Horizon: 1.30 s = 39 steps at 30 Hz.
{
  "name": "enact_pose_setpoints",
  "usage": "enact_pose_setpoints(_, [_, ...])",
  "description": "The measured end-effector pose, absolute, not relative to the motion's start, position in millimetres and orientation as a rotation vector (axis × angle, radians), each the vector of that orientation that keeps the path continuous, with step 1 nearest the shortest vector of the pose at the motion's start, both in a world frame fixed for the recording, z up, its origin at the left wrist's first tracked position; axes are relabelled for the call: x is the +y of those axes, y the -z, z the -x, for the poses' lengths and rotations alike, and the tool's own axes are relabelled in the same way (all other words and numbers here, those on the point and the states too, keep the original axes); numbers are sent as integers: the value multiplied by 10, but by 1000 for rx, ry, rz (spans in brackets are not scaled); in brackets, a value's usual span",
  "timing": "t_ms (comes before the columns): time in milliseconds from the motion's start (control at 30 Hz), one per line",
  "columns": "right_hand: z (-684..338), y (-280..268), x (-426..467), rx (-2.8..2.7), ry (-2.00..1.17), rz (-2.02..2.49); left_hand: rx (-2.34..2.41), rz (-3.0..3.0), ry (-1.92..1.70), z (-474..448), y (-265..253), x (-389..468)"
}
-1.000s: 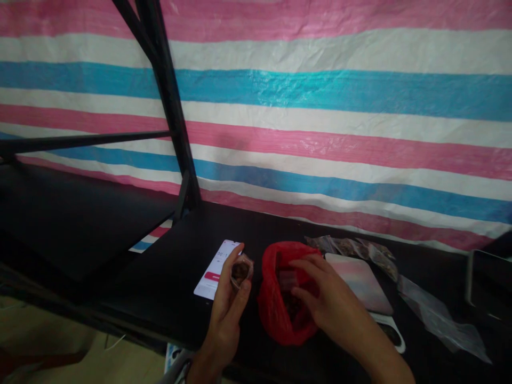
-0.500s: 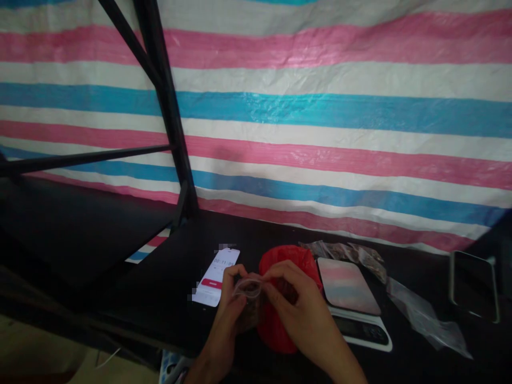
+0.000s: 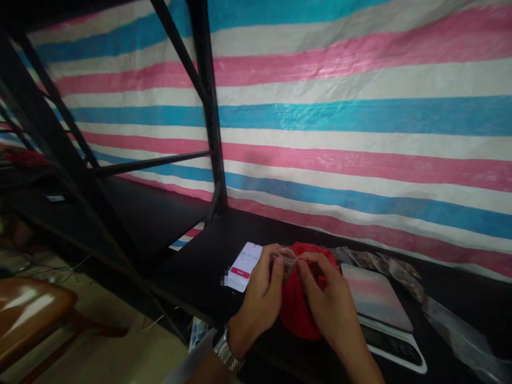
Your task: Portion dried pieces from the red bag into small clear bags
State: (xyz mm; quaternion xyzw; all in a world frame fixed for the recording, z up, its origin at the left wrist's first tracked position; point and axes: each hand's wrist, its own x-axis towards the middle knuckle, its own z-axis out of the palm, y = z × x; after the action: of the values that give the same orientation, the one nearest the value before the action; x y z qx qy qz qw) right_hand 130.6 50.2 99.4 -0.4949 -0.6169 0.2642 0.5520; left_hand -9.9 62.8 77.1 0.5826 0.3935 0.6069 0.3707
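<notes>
My left hand (image 3: 260,298) and my right hand (image 3: 326,304) pinch the top edge of a small clear plastic bag (image 3: 286,257) with dark contents, held between them above a red plastic bag (image 3: 298,314). The red bag sits open on the black shelf (image 3: 200,266), mostly hidden behind my hands. A watch band shows on my left wrist.
A phone (image 3: 242,265) with a lit screen lies left of my hands. A digital scale (image 3: 380,304) stands to the right, with several filled clear bags (image 3: 384,264) behind it and loose plastic at the far right. A black rack post (image 3: 208,106) rises at the left; a brown chair (image 3: 28,314) stands on the floor.
My right hand left the red bag and joined my left hand on the small clear bag. The view has swung left, bringing the chair and more rack into sight.
</notes>
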Motion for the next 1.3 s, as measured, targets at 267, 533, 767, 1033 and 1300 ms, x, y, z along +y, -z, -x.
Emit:
enact_pose_setpoints(267, [-1400, -1063, 465, -1334, -582, 1169, 780, -1452, -1407, 23, -670, 592])
enact_pose_setpoints(533, [-1800, -1100, 514, -1156, -439, 1289, 1175, -1805, -1715, -89, -466, 406])
enact_pose_setpoints(767, [-1887, -909, 626, -1691, -308, 1501, 1327, -1934, -1628, -180, -363, 226])
enact_pose_setpoints(1033, [-1929, -712, 675, -1825, -268, 1577, 1438, -1682, -1500, -290, -177, 214])
enact_pose_setpoints(1300, [-1789, -723, 675, -1905, -205, 1611, 1408, -1446, -1626, -217, -116, 329])
